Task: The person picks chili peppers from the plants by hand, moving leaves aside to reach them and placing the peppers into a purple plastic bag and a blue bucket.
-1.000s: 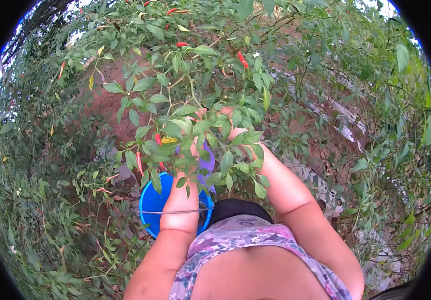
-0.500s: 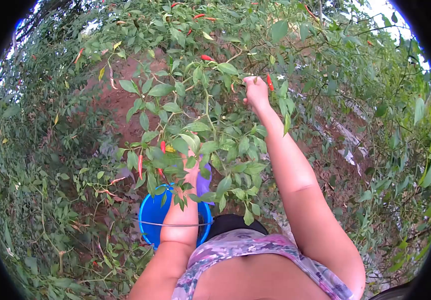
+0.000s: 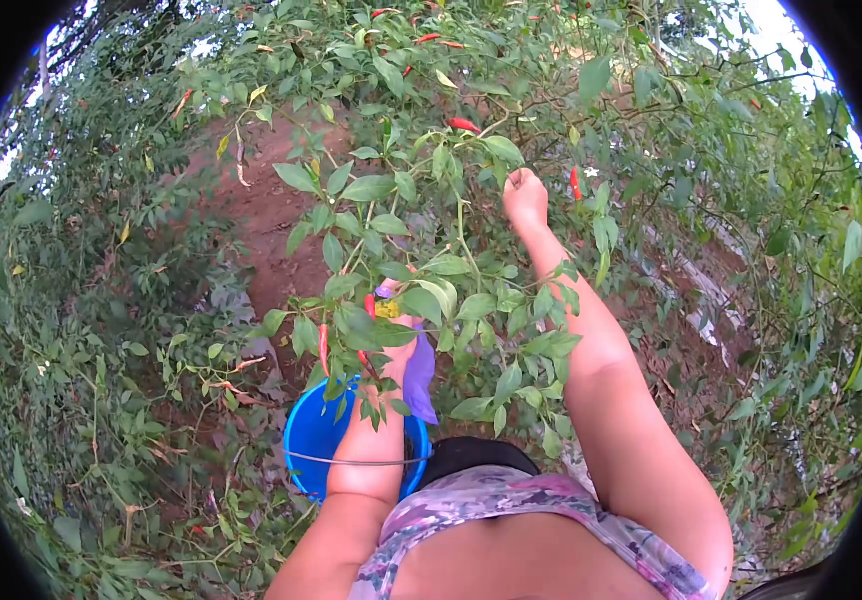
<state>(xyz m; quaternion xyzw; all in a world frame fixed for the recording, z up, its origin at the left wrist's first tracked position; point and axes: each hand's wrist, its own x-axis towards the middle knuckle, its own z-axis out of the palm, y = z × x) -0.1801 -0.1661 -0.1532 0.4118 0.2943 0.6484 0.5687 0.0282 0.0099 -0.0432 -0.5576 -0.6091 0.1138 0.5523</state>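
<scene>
"How many hands are at that plant?"

"Two. The right hand (image 3: 526, 200) reaches far, fingers curled together; I can't tell whether they pinch anything. The left hand (image 3: 408, 322) is mostly behind leaves, so I can't tell how its fingers stand."

"And red chillies?"

"Five close by. The upright chilli (image 3: 575, 183) is just right of the right hand, not touching it. The crosswise chilli (image 3: 464, 125) is farther off, to the left. The low trio (image 3: 323, 348) is near the left hand, beyond one blue bucket (image 3: 313, 425). Smaller red ones lie far off; I can't count those."

"Which way do they point?"

"The upright chilli's long axis runs near to far; I can't tell its tip. The crosswise one runs left to right, its right end slightly nearer. In the trio, two run near to far; the third slants, its near end rightward."
</scene>
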